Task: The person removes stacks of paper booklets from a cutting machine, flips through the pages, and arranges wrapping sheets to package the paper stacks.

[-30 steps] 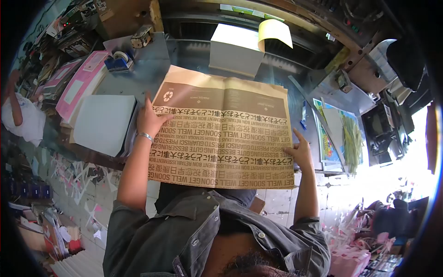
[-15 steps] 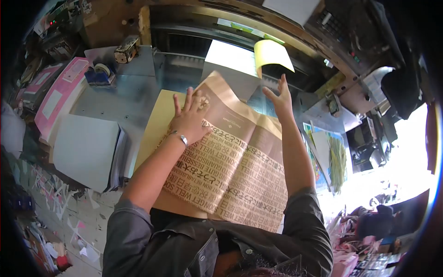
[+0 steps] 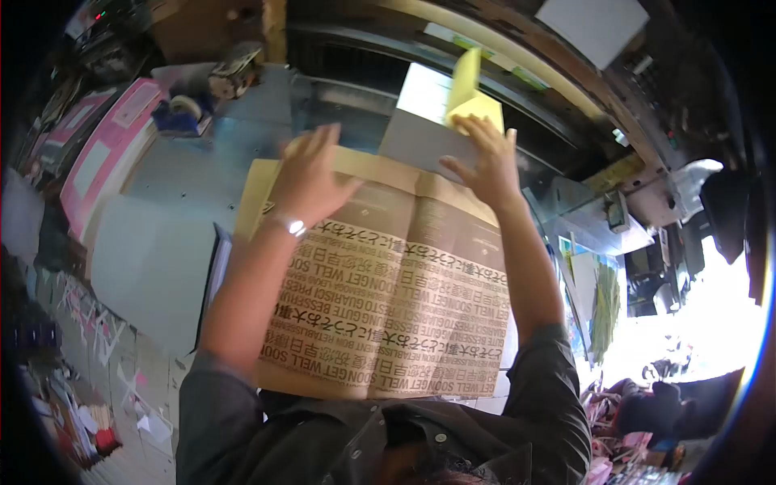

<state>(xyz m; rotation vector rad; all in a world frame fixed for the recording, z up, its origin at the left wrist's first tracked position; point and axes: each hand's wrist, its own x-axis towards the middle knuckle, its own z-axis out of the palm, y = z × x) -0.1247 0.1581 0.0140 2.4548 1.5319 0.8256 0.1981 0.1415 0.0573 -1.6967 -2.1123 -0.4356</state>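
Observation:
A large brown sheet printed with rows of dark lettering in several scripts lies over the work surface in front of my body. My left hand, blurred, is over the sheet's upper left part, its fingers apart and holding nothing visible. Past the sheet's upper right edge, my right hand has its thumb spread away and its fingertips at the lower edge of a yellow sheet. That yellow sheet is bent upward on a white-topped stack. Whether the fingertips press on it is unclear.
Left of the brown sheet is a pale paper stack, with a pink-and-white printed stack behind it. A blue tape dispenser stands at the back left. A metal machine housing runs along the back. Paper scraps litter the floor at left.
The brown sheet now lies flatter and squarer, its raised corner down. My left hand has shifted slightly left and up. My right hand has turned inward to the yellow sheet, whose bend has changed.

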